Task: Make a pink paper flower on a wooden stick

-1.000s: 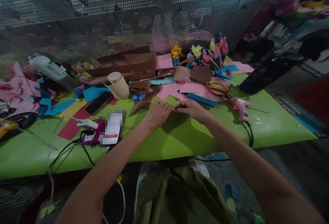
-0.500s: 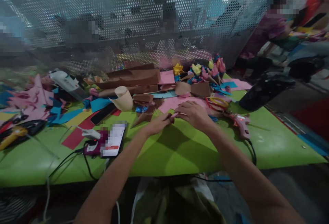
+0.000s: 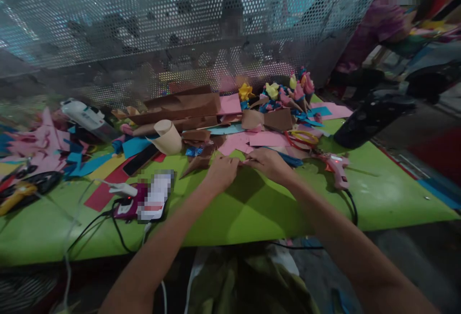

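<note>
Over the middle of the green tabletop (image 3: 230, 223), my left hand (image 3: 222, 172) and my right hand (image 3: 268, 164) come close together. Between their fingertips is a small piece of pink paper (image 3: 244, 162), pinched from both sides and mostly covered by the fingers. Just beyond my hands lie flat pink paper sheets (image 3: 268, 139). A brown paper cone (image 3: 197, 164) with a bit of shiny blue wrap (image 3: 194, 151) rests left of my left hand. To the right of my right hand is a pink hot glue gun (image 3: 337, 170) with a small red light.
A curled beige paper strip (image 3: 168, 137), a phone with a lit screen (image 3: 156, 196) and a purple power strip (image 3: 131, 206) stand left. Yellow-handled scissors (image 3: 304, 136), a dark cylinder (image 3: 370, 119) and paper flowers (image 3: 288, 94) are right and behind. A perforated metal screen (image 3: 201, 30) backs the table; another person (image 3: 385, 26) sits beyond.
My left hand has turned with its knuckles upward, and both hands now pinch the pink paper from opposite sides. My right hand has lowered slightly. The view has shifted a little.
</note>
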{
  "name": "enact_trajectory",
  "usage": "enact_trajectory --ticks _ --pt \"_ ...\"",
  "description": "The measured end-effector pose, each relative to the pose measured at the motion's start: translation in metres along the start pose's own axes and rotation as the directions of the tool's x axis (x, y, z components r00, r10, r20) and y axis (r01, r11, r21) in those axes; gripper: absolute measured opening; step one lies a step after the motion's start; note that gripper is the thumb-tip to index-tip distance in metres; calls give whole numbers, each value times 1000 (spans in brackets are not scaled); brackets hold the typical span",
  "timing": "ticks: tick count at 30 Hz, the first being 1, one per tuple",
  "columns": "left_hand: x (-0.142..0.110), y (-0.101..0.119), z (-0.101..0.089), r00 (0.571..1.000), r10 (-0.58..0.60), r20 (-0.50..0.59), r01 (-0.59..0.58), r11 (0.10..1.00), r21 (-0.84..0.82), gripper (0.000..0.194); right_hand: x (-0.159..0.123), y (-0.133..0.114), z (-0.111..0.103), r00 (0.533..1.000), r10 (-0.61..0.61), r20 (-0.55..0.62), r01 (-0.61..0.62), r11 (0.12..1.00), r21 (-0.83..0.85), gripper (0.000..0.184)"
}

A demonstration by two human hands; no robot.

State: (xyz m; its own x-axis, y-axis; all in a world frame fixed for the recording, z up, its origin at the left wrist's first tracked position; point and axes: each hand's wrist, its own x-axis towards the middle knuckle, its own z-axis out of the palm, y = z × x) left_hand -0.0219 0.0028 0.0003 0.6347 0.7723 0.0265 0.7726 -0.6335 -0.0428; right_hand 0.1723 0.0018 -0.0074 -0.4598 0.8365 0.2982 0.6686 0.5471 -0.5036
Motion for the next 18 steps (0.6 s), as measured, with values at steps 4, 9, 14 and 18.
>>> enact_trajectory --ticks 4,9,14,18 --pt "-1 3 8 992 -32 -124 39 998 55 30 0 1 2 997 71 43 -74 995 74 26" --pt "5 4 11 995 -82 -59 81 997 -18 22 -2 -1 -8 997 62 -41 -53 979 197 18" --pt "7 1 10 987 -158 35 162 958 -237 27 -5 -1 -20 989 1 -149 44 953 301 33" --pt "-1 1 5 987 -116 109 154 863 -482 35 -6 2 -21 993 29 -118 28 889 458 22"
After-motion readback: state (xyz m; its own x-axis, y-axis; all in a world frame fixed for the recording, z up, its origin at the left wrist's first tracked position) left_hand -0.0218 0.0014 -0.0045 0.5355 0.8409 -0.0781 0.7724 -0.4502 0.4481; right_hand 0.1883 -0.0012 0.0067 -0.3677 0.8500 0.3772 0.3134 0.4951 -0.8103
